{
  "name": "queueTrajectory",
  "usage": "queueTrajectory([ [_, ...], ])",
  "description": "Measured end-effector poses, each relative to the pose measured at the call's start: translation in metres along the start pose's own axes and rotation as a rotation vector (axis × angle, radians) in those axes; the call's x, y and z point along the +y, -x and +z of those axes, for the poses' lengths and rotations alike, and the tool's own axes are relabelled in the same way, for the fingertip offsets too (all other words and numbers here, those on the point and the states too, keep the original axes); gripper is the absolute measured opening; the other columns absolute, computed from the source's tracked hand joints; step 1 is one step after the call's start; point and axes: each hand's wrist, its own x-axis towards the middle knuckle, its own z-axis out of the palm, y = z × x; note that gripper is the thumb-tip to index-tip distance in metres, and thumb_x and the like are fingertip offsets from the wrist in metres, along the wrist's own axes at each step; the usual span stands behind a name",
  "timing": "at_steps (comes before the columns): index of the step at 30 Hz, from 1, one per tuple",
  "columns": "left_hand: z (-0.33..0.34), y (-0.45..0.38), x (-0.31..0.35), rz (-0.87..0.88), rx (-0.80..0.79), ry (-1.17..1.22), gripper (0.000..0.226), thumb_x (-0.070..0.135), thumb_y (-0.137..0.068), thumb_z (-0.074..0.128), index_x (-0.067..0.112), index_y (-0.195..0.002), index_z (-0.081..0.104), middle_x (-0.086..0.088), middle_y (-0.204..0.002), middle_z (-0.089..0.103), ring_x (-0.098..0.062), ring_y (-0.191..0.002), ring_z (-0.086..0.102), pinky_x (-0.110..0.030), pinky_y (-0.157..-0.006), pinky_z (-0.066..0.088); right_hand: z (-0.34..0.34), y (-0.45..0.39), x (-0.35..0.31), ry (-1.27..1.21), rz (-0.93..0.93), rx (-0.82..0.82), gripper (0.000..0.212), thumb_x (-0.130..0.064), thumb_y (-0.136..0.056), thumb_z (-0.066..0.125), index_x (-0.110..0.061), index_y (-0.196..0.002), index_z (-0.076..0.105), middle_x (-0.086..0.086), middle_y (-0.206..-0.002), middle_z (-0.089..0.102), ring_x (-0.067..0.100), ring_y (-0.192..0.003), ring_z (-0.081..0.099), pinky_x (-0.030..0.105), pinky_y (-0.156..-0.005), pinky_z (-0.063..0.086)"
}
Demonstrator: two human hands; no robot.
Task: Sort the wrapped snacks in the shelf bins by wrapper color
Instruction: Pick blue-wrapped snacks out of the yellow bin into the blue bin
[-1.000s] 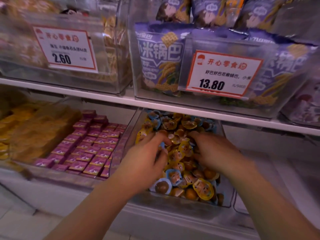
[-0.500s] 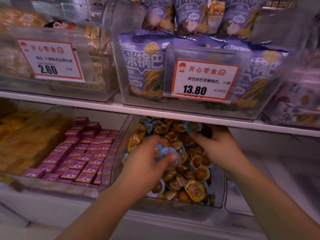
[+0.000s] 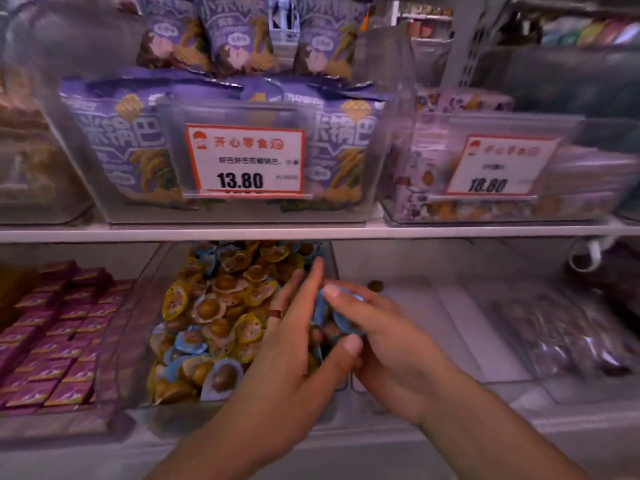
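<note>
Far left on the lower shelf, the magenta boxed snacks (image 3: 59, 341) sit in tidy rows, untouched. Next along, the clear bin (image 3: 138, 323) holds the mixed snack cups (image 3: 214, 317), yellow and blue wrappers still jumbled together, yellow the more common. The left hand (image 3: 291, 355), ring on one finger, has come across from the middle of the pile to the bin's right edge; fingers extended and resting against the cups, thumb out, gripping nothing that can be made out. Touching it, the right hand (image 3: 377, 351) has pulled back from the rear of the bin and now pinches a clutch of blue-wrapped cups (image 3: 341, 313) between thumb and curled fingers, at the bin's right wall. Just right, the neighbouring bin (image 3: 450, 306) shows one lone cup (image 3: 375, 285). Reads as blues being culled for transfer rightward; much sorting remains.
</note>
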Motion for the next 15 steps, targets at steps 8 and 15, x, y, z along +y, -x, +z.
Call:
queueTrajectory([
  [8,-0.032,-0.013,-0.030,0.075,0.085,-0.260,0.021,0.031,-0.094,0.052,0.034,-0.106,0.069,0.021,-0.111,0.064,-0.001,-0.108,0.061,-0.027,-0.093,0.048,-0.096,-0.025,-0.026,0.710,-0.089,0.299,0.023,-0.008,-0.092,0.066,-0.017,-0.113,0.067,0.022,-0.106,0.067,0.024,-0.079,0.064,0.038,-0.069,0.057],
  [15,-0.079,-0.009,-0.047,-0.006,-0.062,-0.455,0.014,0.031,-0.093,0.062,0.041,-0.102,0.069,0.025,-0.097,0.066,0.006,-0.090,0.062,-0.017,-0.077,0.049,-0.110,-0.040,-0.034,0.834,-0.289,0.359,0.023,-0.004,-0.096,0.054,-0.017,-0.105,0.071,0.007,-0.103,0.075,0.007,-0.093,0.069,0.024,-0.086,0.054],
])
